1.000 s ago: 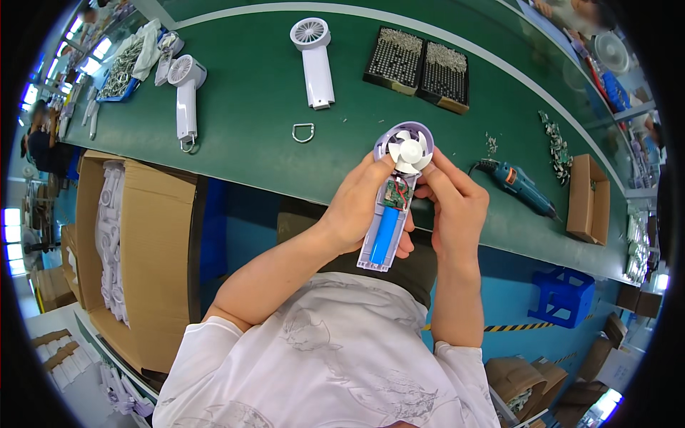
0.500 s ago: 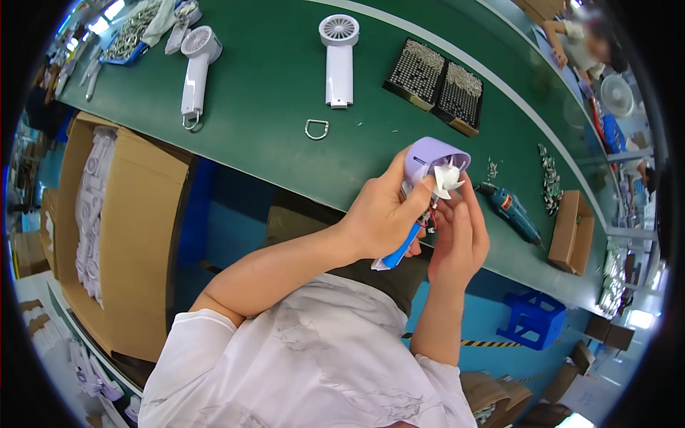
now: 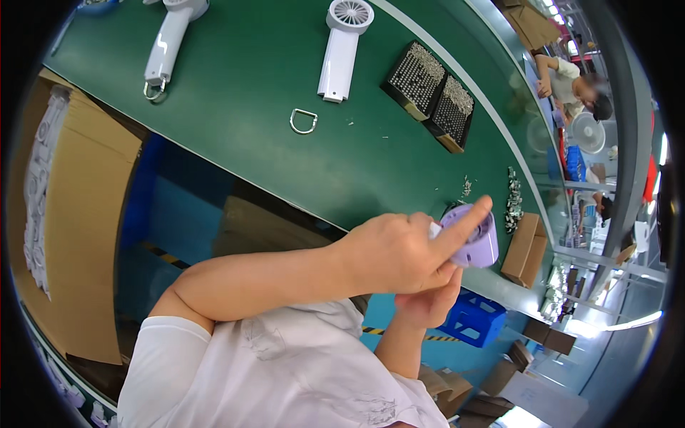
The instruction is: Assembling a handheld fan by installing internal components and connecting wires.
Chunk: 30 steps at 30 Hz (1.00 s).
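A lilac fan housing (image 3: 482, 250) is held between my two hands over the front edge of the green table. My left hand (image 3: 396, 250) is closed at its near side, with the index finger stretched across its round opening. Beneath it, my right hand (image 3: 430, 303) supports the housing with bent fingers, partly hidden by the left. A small white part shows by the left fingers; the rest of the inside is hidden. Farther off lie a white handheld fan (image 3: 339, 60), another white fan (image 3: 165, 46) with a metal loop, and a loose D-shaped metal ring (image 3: 304, 122).
Two black trays (image 3: 451, 118) of small metal pieces sit at the back. Loose screws (image 3: 467, 187), a pile of metal parts (image 3: 513, 200) and a small carton (image 3: 524, 250) lie right. A large carton (image 3: 85, 235) stands left, a blue stool (image 3: 477, 319) below. Another person (image 3: 571, 85) sits across.
Both hands have moved right and lower, turning the housing. The white fan blade and blue battery are now out of sight. The whole view has shifted, and the power screwdriver is mostly covered.
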### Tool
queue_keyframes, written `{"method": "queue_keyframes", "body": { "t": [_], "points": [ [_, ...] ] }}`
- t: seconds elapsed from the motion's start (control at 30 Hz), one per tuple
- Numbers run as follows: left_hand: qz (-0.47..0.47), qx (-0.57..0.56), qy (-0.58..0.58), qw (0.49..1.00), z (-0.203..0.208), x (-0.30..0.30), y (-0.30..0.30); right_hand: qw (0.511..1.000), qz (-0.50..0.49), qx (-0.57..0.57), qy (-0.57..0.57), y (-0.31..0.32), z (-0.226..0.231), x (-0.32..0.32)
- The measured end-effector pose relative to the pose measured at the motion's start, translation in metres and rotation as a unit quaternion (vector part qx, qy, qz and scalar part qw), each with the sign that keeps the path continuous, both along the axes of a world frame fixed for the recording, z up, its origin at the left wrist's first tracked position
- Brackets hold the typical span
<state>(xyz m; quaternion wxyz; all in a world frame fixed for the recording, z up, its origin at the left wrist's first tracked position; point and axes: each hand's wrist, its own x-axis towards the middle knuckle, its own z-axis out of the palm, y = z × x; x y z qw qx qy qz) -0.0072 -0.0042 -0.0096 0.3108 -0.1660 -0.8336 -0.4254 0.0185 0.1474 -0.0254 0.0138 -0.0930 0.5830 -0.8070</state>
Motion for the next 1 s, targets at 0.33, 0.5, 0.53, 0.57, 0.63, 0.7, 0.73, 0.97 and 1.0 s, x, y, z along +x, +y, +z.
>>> {"method": "queue_keyframes", "body": {
  "t": [0.33,0.5,0.53,0.57,0.63,0.7,0.73,0.97,1.0],
  "points": [
    [-0.028,-0.101,0.091,0.99,-0.002,0.015,-0.007,0.998,-0.024,0.049,0.023,-0.005,0.009,0.0],
    [-0.101,-0.121,0.065,0.985,-0.018,0.025,-0.018,0.993,-0.003,0.047,0.113,0.029,0.035,-0.018],
    [-0.135,-0.141,0.047,0.98,-0.017,0.025,-0.023,0.985,0.051,0.101,0.134,0.046,0.043,-0.029],
    [-0.152,-0.139,0.044,0.978,-0.015,0.024,-0.027,0.971,0.103,0.153,0.153,0.056,0.046,-0.037],
    [-0.226,-0.159,0.046,0.96,-0.013,0.026,-0.034,0.955,0.137,0.258,0.056,0.043,0.065,-0.045],
    [-0.248,-0.184,0.04,0.95,-0.013,0.029,-0.036,0.924,0.185,0.336,-0.007,0.017,0.076,-0.051],
    [-0.254,-0.195,0.058,0.946,-0.013,0.029,-0.039,0.897,0.257,0.357,-0.034,0.014,0.082,-0.058],
    [-0.241,-0.21,0.062,0.946,-0.022,0.031,-0.045,0.826,0.448,0.339,-0.053,0.007,0.069,-0.074],
    [-0.242,-0.214,0.059,0.945,-0.022,0.032,-0.046,0.827,0.451,0.334,-0.04,0.006,0.067,-0.073]
  ]
}}
